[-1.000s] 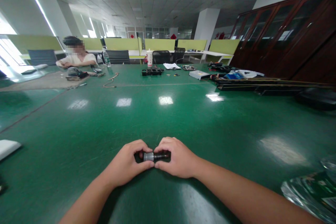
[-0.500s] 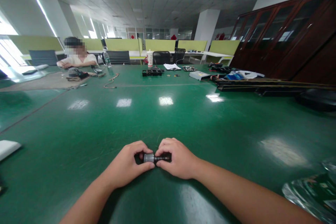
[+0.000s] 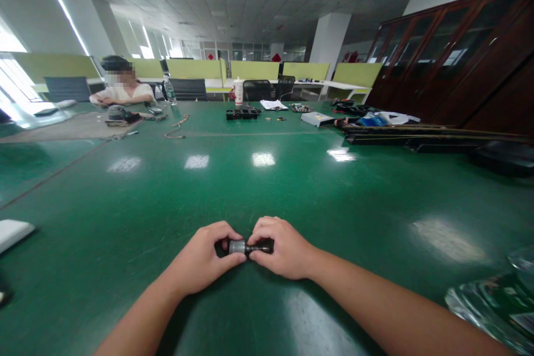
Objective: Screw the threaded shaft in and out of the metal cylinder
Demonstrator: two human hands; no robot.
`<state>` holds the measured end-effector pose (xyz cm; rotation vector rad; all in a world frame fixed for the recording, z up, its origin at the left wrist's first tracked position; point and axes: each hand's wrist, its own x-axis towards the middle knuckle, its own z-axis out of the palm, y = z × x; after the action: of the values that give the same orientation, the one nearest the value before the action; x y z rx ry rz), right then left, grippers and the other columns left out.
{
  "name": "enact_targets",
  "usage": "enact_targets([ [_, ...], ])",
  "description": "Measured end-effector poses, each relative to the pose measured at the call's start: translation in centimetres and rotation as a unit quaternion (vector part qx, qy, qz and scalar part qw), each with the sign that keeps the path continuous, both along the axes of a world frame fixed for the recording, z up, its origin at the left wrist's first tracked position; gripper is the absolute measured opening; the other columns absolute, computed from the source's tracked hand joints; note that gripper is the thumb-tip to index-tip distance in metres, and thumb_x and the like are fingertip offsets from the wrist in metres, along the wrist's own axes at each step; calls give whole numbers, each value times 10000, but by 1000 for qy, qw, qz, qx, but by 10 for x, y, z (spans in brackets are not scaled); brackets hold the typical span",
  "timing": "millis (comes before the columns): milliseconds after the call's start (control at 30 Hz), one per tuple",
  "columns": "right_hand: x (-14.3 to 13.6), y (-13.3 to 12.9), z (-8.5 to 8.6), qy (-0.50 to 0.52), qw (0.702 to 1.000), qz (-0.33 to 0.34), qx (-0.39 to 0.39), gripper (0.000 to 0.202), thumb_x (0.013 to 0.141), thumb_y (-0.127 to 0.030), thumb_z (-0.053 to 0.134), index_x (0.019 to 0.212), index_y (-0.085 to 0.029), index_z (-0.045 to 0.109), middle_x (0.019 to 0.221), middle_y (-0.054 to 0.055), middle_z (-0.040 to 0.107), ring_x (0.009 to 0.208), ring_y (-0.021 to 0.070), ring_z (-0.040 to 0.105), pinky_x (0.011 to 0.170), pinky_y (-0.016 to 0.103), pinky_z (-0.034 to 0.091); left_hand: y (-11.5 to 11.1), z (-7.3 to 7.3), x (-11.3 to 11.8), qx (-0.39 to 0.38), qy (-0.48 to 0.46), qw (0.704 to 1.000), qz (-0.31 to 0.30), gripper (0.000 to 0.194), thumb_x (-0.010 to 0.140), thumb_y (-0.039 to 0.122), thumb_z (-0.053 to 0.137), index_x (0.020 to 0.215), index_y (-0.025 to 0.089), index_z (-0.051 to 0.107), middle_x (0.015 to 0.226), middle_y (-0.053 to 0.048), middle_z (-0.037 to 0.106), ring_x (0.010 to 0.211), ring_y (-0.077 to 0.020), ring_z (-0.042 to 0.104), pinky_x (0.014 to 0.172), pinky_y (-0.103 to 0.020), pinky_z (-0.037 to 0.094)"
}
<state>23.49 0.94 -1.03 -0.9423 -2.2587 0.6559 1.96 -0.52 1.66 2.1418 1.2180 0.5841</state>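
The silver cylinder (image 3: 237,247) meets the dark, slim shaft (image 3: 262,248) end to end, low over the worktop (image 3: 225,189); how fully they are joined can't be told. Your left hand (image 3: 202,258) has its fingers clamped on the cylinder; your right hand (image 3: 287,247) pinches the shaft beside it.

Left hand (image 3: 208,258): fingers curled, pinching | right hand (image 3: 281,248): fingers bent likewise | forearms converging

A bottle (image 3: 496,303) is right of the cylinder (image 3: 237,247) — papers (image 3: 272,104) behind.
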Motion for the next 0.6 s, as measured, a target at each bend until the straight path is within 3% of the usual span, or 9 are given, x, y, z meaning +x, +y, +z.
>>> enact_targets([
  [600,3,2,2,-1,1000,13,4,137,686,-149,715,819,-178,712,806,21,648,769,158,594,715,275,422,-1,0,-2,11,5,1000,0,159,798,289,701,920,188,688,837,-14,650,776,-171,599,710,-267,450],
])
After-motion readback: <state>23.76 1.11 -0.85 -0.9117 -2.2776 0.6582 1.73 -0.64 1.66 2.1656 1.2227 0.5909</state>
